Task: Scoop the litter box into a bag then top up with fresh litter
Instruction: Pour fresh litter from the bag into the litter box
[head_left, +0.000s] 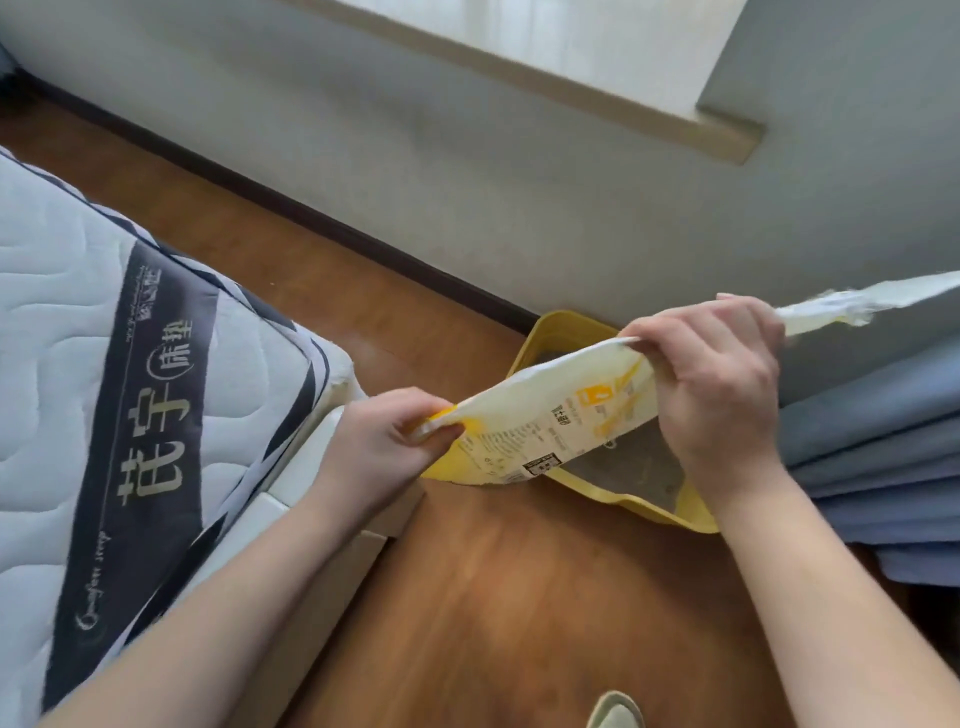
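Observation:
A cream and yellow litter bag (550, 415) with printed text hangs flat over a yellow litter box (639, 506) on the wooden floor. My left hand (384, 441) pinches the bag's lower left corner. My right hand (722, 384) grips its upper right corner, and a torn white strip (862, 301) sticks out to the right from that hand. Grey litter (634, 473) shows in the box below the bag. Most of the box is hidden behind the bag and my right hand.
A quilted mattress (104, 395) with a dark printed band lies on the left on a white bed frame (311, 478). Blue curtains (878, 467) hang at the right. A grey wall with dark skirting runs behind the box. A slipper toe (615, 712) shows at the bottom edge.

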